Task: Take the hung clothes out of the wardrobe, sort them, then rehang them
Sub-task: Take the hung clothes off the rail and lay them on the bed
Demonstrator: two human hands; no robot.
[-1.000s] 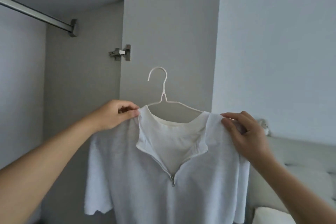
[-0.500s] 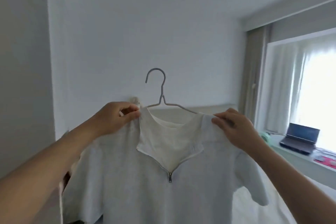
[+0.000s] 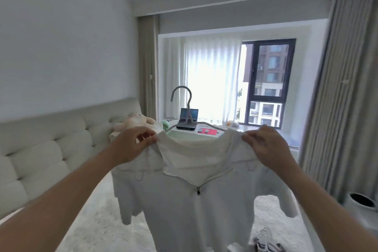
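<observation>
Your view cuts the white zip-neck shirt off at the lower edge, so its hem is out of sight; the pile of clothes at the bottom right is blurred and half cropped, and you cannot tell what it holds; the shirt hides the bed beneath it. Half a second ago you faced the plain wall with the window at the far right; now you face the window squarely, the laptop on the sill surface sits behind the hanger, and the shirt hangs over the bed rather than beside the wardrobe. Your left hand pinches the shirt's left shoulder, thumb and fingers pressed together on the cloth; your right hand pinches the right shoulder likewise; the hanger's hook stands upright between both grips, its arms inside the collar. The white bin at the right shows a dark inside; you cannot make out any contents.
</observation>
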